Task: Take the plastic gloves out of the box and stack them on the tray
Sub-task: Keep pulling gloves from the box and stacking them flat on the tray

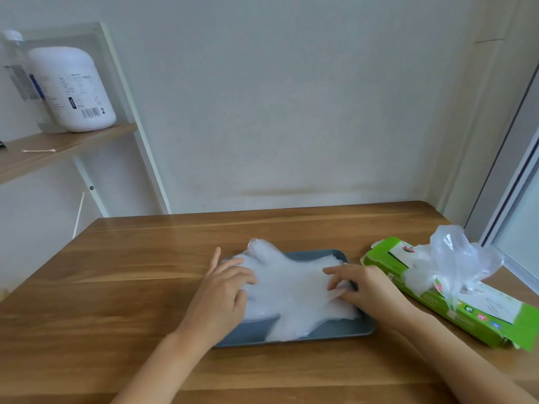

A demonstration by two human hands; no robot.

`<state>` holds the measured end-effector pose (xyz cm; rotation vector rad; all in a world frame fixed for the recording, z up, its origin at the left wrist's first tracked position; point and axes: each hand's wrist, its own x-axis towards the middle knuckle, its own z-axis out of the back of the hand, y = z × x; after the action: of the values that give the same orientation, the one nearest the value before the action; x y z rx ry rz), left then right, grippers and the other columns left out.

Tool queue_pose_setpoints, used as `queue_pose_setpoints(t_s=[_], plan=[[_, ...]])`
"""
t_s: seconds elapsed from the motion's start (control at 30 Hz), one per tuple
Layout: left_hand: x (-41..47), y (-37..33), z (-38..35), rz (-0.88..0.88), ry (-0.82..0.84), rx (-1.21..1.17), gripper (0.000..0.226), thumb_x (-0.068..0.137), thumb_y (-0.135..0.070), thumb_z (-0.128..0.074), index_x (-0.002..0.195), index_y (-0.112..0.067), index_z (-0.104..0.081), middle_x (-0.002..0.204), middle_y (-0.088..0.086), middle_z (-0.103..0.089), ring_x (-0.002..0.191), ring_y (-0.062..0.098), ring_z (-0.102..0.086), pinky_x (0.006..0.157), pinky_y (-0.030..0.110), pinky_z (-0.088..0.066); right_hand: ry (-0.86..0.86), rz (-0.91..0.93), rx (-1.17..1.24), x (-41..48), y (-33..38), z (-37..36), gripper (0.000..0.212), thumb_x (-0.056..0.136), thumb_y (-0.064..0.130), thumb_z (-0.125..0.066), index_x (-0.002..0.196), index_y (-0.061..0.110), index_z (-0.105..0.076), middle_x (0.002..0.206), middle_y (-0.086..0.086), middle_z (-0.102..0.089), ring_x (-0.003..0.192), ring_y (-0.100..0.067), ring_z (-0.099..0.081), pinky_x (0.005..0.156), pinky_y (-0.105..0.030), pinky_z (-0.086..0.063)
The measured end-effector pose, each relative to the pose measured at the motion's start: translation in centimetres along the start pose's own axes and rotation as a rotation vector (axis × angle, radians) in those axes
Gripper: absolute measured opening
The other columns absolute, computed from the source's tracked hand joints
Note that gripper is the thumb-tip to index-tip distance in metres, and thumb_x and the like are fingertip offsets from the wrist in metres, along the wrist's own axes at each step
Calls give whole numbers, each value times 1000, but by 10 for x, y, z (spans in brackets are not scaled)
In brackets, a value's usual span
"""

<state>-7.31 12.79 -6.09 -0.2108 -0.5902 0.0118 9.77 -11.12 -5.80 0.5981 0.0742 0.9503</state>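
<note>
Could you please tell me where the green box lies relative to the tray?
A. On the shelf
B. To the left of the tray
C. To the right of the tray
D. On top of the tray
C: the box lies on the table to the right of the tray, with a glove sticking out of its opening.

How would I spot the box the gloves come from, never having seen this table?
On the wooden table, look right of the grey-blue tray. The box lies flat there: long, bright green, with a clear plastic glove puffing out of its top.
</note>
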Motion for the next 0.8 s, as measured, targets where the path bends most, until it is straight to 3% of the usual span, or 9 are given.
queue_pose_setpoints(t_s=[0.13,0.2,0.27,0.37,0.47,0.53,0.6,0.67,0.8], plan=[[26,-29,9,286,18,-243,40,95,-29,-34,111,-20,-70,108,-22,-58,115,-1,-50,100,0,-22,4,44,-50,-2,4,1,18,79,18,-72,77,35,-65,119,28,-54,79,18,-54,66,-6,-36],[37,-44,4,329,175,-268,30,100,-29,-43,122,-28,-64,114,-20,-58,113,-3,-50,82,-5,-28,9,67,-76,-2,3,0,7,81,22,-71,81,29,-70,121,26,-56,95,14,-56,74,-3,-35],[43,-52,-7,348,318,-264,36,101,-31,-44,137,-28,-52,133,-13,-53,121,-1,-45,85,-7,-23,29,98,-101,-1,2,-1,2,81,29,-71,83,28,-71,125,21,-59,112,2,-56,82,-4,-35],[42,-52,-32,321,545,-159,60,101,-43,-41,153,-22,-20,161,-4,-17,148,12,-10,117,24,-5,111,56,-138,-2,7,3,28,77,53,-70,86,26,-70,127,18,-58,114,3,-51,87,-6,-33],[32,-46,-50,341,719,0,78,95,-65,-30,155,-27,2,162,-5,13,147,18,19,116,45,15,1,22,-266,-6,10,4,71,68,90,-36,73,27,-69,112,17,-65,109,-4,-53,89,-21,-34],[28,-43,-55,345,723,39,84,89,-73,-24,154,-31,8,161,-5,18,146,19,23,114,49,17,-208,22,-271,-7,16,1,73,76,86,-24,64,27,-64,96,15,-69,97,-8,-57,84,-26,-35],[28,-44,-55,340,728,52,88,85,-78,-21,153,-31,10,160,-6,20,145,19,24,113,50,18,-251,-5,-226,-3,27,-5,48,92,60,-37,83,24,-68,101,9,-69,100,-13,-59,88,-28,-38],[29,-46,-53,344,741,50,96,78,-82,-20,153,-31,11,160,-6,22,145,20,26,113,51,18,-93,-31,-219,0,38,-17,32,99,37,-40,122,24,-59,133,6,-56,127,-13,-45,107,-26,-25],[29,-43,-45,375,798,48,103,78,-81,-34,152,-30,18,156,-9,29,144,19,27,114,54,15,286,-111,-438,0,33,-29,61,97,58,-20,151,30,-18,160,-1,-9,148,-20,0,116,-50,9]])
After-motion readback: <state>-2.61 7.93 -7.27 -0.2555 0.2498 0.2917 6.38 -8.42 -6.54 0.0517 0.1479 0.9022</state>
